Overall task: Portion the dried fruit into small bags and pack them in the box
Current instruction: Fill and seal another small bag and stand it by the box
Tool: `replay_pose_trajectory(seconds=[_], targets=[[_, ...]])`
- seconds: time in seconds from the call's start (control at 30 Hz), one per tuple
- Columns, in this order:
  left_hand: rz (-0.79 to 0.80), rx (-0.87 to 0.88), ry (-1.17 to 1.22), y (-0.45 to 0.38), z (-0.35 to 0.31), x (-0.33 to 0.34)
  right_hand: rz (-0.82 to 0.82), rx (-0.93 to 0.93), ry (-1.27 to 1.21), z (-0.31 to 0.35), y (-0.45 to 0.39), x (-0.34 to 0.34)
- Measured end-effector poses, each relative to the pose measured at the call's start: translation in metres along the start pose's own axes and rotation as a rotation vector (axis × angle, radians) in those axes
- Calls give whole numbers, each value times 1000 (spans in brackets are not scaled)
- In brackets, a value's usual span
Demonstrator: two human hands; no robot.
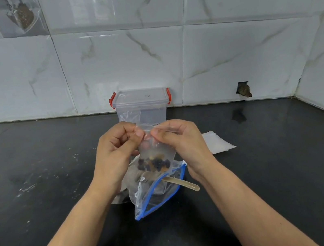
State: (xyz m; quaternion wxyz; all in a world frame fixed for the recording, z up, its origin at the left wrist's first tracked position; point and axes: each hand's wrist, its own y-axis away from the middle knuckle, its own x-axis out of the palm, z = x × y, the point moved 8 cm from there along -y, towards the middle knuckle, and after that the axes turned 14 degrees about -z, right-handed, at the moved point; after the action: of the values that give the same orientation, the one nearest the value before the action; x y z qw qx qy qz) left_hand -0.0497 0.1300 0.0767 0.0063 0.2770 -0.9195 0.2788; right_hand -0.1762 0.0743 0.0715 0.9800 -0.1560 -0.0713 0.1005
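Note:
A small clear bag (155, 156) with dark and orange dried fruit at its bottom hangs above the counter. My left hand (114, 150) pinches its top edge on the left, and my right hand (181, 139) pinches the top edge on the right. Under it lies a large clear zip bag (158, 194) with a blue seal, its mouth open, and a pale scoop handle (185, 182) sticks out of it. A clear plastic box (141, 107) with red clips and its lid on stands behind, against the wall.
The dark counter (37, 176) runs to a tiled marble-look wall (230, 47). A flat stack of small empty bags (218, 142) lies to the right of my right hand. A hole in the wall tile (243, 89) shows at the right.

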Motion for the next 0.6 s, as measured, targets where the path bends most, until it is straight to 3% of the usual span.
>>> replay_pose_trajectory(seconds=[0.17,0.37,0.6], targets=[[-51,22,-37,-3,0,-8,-49,-33,-1,4,-5,-9],[-63,30,-47,-4,1,-8,-106,-148,195,-1,-6,-9],[-65,-68,-91,-19,12,-8,124,31,302,-15,-10,-13]])
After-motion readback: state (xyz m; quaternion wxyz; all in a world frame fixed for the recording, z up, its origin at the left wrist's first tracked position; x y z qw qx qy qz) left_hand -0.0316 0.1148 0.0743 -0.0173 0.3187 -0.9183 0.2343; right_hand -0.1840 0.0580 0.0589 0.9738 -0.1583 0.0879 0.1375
